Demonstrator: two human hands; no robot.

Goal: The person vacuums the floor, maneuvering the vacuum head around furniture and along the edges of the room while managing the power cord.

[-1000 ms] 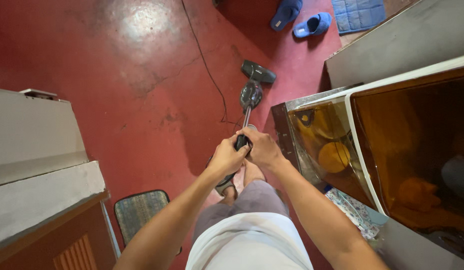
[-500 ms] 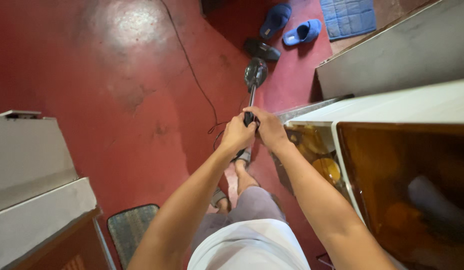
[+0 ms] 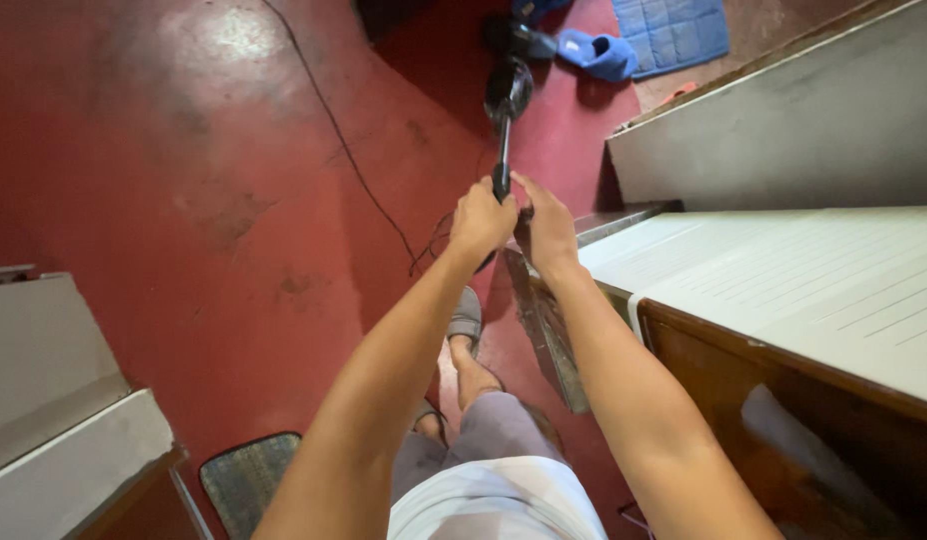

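Note:
A black stick vacuum cleaner (image 3: 506,95) stretches away from me over the red floor (image 3: 233,180), its head up by the blue slippers (image 3: 595,52). My left hand (image 3: 480,219) is closed around its handle. My right hand (image 3: 543,226) grips the same handle just to the right, one finger raised. Both arms reach forward. My feet in grey sandals (image 3: 466,318) stand below the hands. The vacuum's black cord (image 3: 338,140) trails across the floor to the left.
A white-topped cabinet with amber glass (image 3: 803,300) stands at my right, a grey slab (image 3: 783,130) behind it. A blue quilted mat (image 3: 673,28) lies at the top. A grey ledge (image 3: 53,400) and small woven mat (image 3: 248,480) are at lower left.
The vacuum has been pushed forward, its head now reaching the slippers. Both arms have extended and I have stepped forward, so the cabinet top now shows more than its glass.

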